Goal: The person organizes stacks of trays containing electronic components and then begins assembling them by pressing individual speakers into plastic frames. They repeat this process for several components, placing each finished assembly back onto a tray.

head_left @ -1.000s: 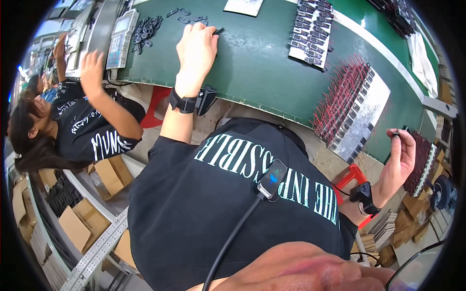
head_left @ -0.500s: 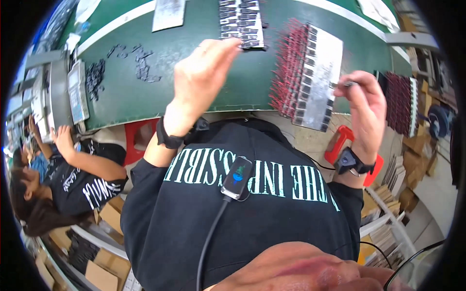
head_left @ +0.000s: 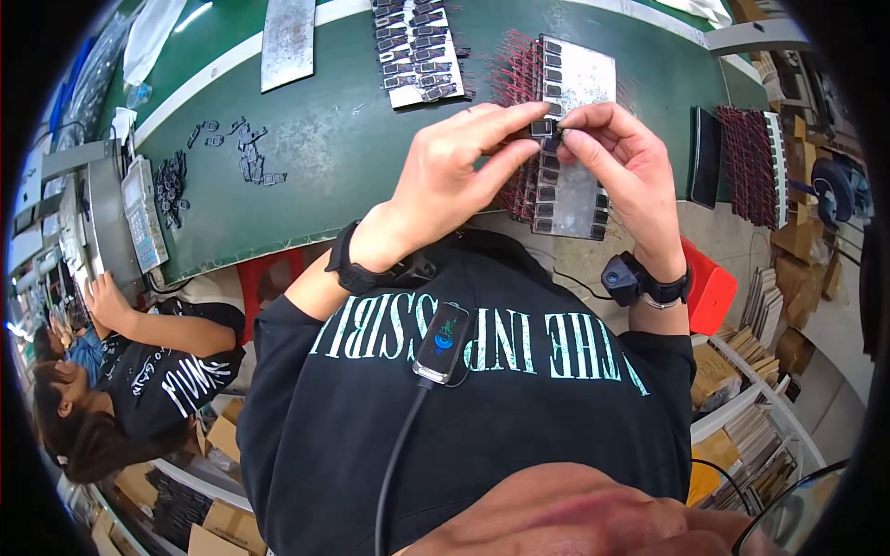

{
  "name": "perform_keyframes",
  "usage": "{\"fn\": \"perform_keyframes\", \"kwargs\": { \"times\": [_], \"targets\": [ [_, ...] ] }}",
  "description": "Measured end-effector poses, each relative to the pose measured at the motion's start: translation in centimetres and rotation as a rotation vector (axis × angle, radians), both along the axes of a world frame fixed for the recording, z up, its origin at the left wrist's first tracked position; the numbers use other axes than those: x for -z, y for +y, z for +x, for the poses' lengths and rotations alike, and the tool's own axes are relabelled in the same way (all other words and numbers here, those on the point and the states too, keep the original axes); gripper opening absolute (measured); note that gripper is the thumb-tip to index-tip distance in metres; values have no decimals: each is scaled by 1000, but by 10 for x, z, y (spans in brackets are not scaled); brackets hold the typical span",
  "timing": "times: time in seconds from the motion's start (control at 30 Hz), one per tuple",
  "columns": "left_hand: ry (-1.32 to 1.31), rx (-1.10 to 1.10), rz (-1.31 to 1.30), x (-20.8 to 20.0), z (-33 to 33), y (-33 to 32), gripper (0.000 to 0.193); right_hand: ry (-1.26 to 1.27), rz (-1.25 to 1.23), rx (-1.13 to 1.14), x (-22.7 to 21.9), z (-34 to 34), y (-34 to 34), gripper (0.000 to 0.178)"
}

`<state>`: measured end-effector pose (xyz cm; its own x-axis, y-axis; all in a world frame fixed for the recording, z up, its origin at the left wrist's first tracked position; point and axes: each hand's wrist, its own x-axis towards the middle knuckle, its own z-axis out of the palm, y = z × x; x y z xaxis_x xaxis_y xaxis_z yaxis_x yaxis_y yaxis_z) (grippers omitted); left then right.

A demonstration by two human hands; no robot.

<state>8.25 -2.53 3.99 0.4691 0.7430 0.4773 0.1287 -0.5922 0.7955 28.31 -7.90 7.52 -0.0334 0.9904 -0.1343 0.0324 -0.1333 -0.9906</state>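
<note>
My left hand (head_left: pixel 454 167) is closed in a pinch, thumb and forefinger gripping a small black rectangular part (head_left: pixel 541 128). Its fingertips meet those of my right hand (head_left: pixel 630 171), which pinches a tiny dark piece against the part's right side; the fingers mostly hide that piece. Both hands are above a metal plate (head_left: pixel 577 196) lined with several black rectangular parts, from whose left side red and dark wires (head_left: pixel 519 79) bristle. Farther back, a white board (head_left: pixel 403 96) carries two columns of similar black parts.
Loose black pieces (head_left: pixel 250 162) and a pile of them (head_left: pixel 170 190) lie on the green tabletop (head_left: pixel 343 185). A keypad device (head_left: pixel 142 213) stands left, near a seated co-worker (head_left: pixel 176 343). A bare metal plate (head_left: pixel 289 46), red-wired parts (head_left: pixel 753 167) and a red stool (head_left: pixel 709 287) surround me.
My left hand has come right, away from the white board, with a black part. My right hand has moved left, so both now meet over the metal plate.
</note>
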Motion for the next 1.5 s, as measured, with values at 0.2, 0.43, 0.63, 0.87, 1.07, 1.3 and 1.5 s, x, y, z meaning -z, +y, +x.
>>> {"fn": "perform_keyframes", "kwargs": {
  "times": [0.2,0.43,0.63,0.87,1.07,1.3,1.5],
  "targets": [
    [-214,68,-591,5,-1,0,31,-128,67,52,0,-3,6,13],
    [-252,69,-622,2,1,5,29,-330,178,29,-11,-17,13,12],
    [-182,73,-608,3,0,5,29,-251,159,2,-2,-11,18,10],
    [-178,57,-609,4,0,5,27,-192,147,-54,6,0,26,16],
    [-156,30,-494,10,3,10,27,3,-106,-56,0,0,29,23],
    [-156,22,-481,11,3,9,26,20,-132,-70,2,1,31,24],
    [-165,22,-485,14,3,9,26,15,-137,-74,2,1,32,21]
  ]
}}
